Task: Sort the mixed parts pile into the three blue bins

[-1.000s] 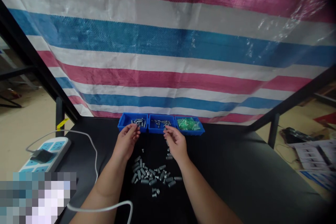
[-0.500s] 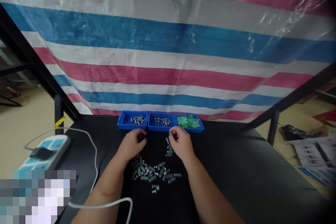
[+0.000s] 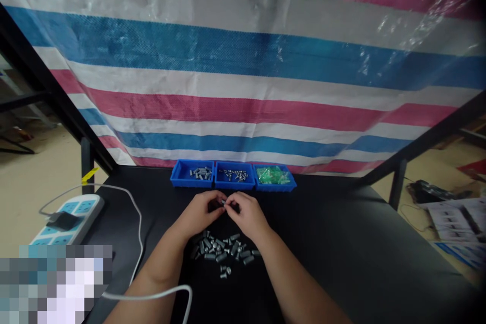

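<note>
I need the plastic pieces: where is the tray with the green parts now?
In the head view, the green-parts tray is rightmost of three blue trays at the table's far edge, beyond the right hand.

Soft, even light fills the scene, brightest on the striped tarp (image 3: 243, 61), whose plastic film at the upper right shows glare. The black table (image 3: 341, 243) stays dim. Corners darken and straight lines bow outward. The lower left corner is pixelated.

Single head-worn view, forward and down over the black table (image 3: 341, 243), near.
</note>
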`<state>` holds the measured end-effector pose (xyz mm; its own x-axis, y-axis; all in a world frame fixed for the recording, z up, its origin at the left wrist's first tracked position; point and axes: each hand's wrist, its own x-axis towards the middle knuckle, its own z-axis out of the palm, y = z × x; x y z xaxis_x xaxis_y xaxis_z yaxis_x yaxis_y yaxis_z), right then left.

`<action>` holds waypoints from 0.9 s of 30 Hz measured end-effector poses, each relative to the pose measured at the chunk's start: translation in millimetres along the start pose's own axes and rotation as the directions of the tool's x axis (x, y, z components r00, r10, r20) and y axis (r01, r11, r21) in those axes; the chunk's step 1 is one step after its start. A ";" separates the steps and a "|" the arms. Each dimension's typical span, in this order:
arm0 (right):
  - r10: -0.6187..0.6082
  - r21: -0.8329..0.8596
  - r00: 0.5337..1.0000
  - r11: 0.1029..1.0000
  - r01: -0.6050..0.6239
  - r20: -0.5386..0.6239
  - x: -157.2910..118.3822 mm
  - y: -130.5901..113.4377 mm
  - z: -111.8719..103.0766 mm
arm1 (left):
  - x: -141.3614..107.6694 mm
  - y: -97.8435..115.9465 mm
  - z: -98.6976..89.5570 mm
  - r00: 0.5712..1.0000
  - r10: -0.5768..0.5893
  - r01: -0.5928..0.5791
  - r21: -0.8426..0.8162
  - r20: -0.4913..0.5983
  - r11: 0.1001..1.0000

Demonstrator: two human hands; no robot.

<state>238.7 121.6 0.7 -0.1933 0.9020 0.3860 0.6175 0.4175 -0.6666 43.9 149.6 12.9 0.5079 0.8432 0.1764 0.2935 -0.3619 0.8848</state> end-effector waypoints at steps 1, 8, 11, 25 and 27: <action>-0.004 0.050 1.000 0.999 0.005 -0.009 -0.6 -0.8 3.6 | 0.3 0.3 0.4 1.000 -0.009 0.009 -0.038 -0.007 0.999; -0.017 0.209 1.000 0.978 0.016 0.001 -2.9 -6.8 13.6 | 6.1 -15.5 -2.6 0.948 -0.214 0.138 -0.300 -0.237 0.944; -0.065 0.006 0.987 0.998 0.065 0.146 -2.7 -18.6 12.0 | 9.6 -15.6 -7.8 0.834 -0.345 0.130 -0.455 -0.430 0.881; 0.055 -0.258 0.955 0.966 0.024 0.292 2.0 -28.3 23.9 | 15.2 -13.0 -14.3 0.698 -0.547 -0.019 -0.775 -0.463 0.632; 0.104 -0.307 0.966 0.951 -0.027 0.235 1.7 -25.3 22.3 | 15.1 -13.9 -14.3 0.692 -0.561 -0.025 -0.791 -0.455 0.611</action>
<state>205.7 115.1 4.0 -0.3020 0.9408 0.1541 0.8266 0.3389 -0.4494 35.9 173.0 9.4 -0.1818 0.9670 -0.1783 -0.4740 0.0727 0.8775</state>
